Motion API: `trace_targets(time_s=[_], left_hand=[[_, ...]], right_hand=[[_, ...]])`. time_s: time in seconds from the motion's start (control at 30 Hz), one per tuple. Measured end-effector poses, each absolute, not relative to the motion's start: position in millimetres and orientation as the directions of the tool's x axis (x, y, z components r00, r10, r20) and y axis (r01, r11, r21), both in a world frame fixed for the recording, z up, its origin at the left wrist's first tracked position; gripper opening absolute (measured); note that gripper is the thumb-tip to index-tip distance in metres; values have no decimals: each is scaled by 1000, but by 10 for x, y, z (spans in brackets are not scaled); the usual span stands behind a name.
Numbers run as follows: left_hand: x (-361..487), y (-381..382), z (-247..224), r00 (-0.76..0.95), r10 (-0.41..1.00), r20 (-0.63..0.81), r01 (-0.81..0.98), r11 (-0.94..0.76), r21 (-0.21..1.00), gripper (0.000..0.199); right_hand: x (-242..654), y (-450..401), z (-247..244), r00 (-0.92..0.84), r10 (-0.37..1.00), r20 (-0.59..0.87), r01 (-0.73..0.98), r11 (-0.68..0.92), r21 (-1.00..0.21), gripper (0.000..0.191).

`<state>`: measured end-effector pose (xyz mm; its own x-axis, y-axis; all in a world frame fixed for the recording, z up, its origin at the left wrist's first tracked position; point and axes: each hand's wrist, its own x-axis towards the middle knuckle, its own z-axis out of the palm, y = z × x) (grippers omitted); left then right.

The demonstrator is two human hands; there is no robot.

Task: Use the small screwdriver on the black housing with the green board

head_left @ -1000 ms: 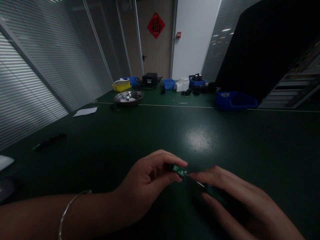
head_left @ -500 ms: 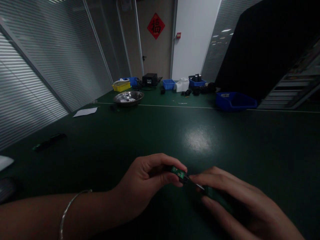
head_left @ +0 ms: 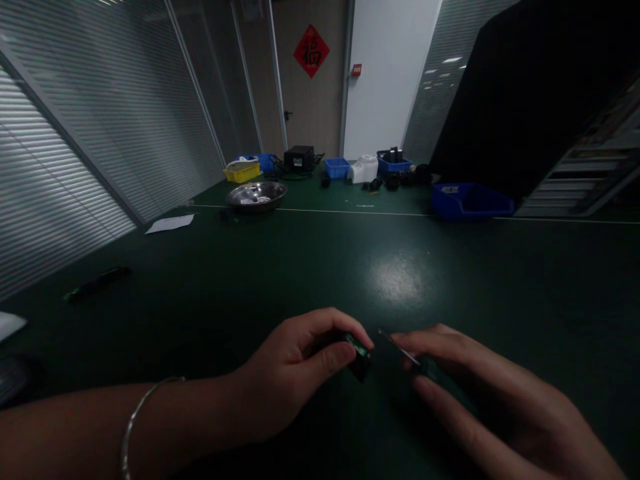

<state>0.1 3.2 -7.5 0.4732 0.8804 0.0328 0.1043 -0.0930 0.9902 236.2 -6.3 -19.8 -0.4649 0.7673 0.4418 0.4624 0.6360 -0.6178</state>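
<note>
My left hand (head_left: 300,370) pinches a small dark block with a green circuit board (head_left: 361,352) between thumb and fingers, held above the green table. Its far side is hidden behind my fingers. In my right hand (head_left: 490,393) is a screwdriver (head_left: 403,352), its thin metal shaft pointing up and left toward the block. A short gap separates the tip from the block. Most of the dark handle is covered by my fingers and is hard to make out.
On the green table (head_left: 300,260), a steel bowl (head_left: 257,197) stands at the back left, near a yellow basket (head_left: 243,173). A blue bin (head_left: 473,203) sits at the back right. A dark, pen-like object (head_left: 97,285) and white paper (head_left: 170,224) lie to the left.
The screwdriver tip has come away from the block as my right hand moved slightly right. My left hand has tilted the block, so less of its green board shows.
</note>
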Motion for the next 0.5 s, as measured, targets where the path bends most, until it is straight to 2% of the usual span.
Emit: trace_targets(time_s=[0.1, 0.2, 0.33, 0.5], left_hand=[[4, 25, -32, 600, 796, 81, 329, -337, 882, 17], [26, 4, 12, 700, 709, 91, 407, -500, 764, 19], [48, -16, 15, 715, 695, 76, 450, -541, 711, 22], [47, -28, -21, 688, 721, 81, 444, -507, 739, 37]], right_hand=[[2373, -58, -191, -446, 781, 438, 469, 620, -629, 36], [2350, -59, -189, -434, 780, 451, 443, 620, -647, 36], [2305, -71, -195, -417, 782, 463, 435, 619, -653, 35], [2229, -96, -196, -289, 825, 486, 536, 560, -632, 20]])
